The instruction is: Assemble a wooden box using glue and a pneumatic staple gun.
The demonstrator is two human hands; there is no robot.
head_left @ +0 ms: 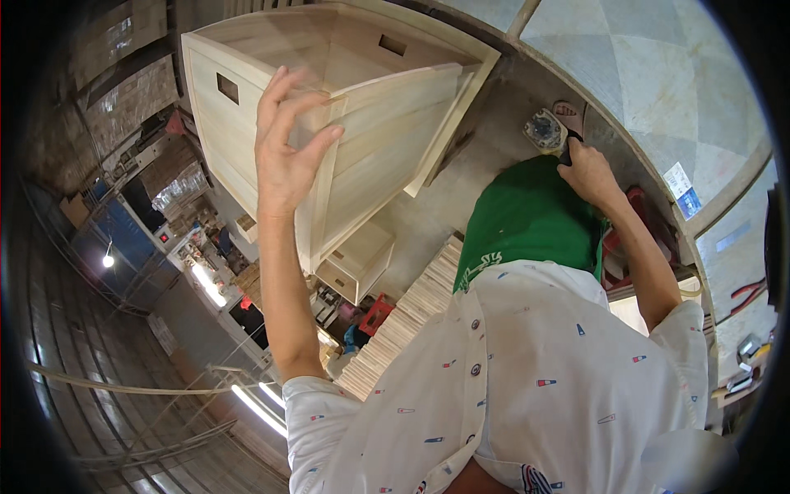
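A large pale wooden box [378, 140] with an open top and rectangular cut-out handle holes stands at the upper left. My left hand [288, 156] is at its near top corner, fingers spread and thumb apart. The fingertips are slightly blurred, so I cannot tell whether they touch the rim. On the right, my right hand [588, 173] is closed round the black handle of a handheld tool. The tool's yellowish-grey head [545, 129] points away from me, low beside my foot. Its exact kind is not clear.
Below the large box is a smaller wooden box [362, 255]. A stack of wooden strips [411, 309] lies beside my green apron [527, 214]. To the right runs a worktable [650, 74], with red-handled pliers [747, 295] on it. A red crate [377, 314] sits behind the strips.
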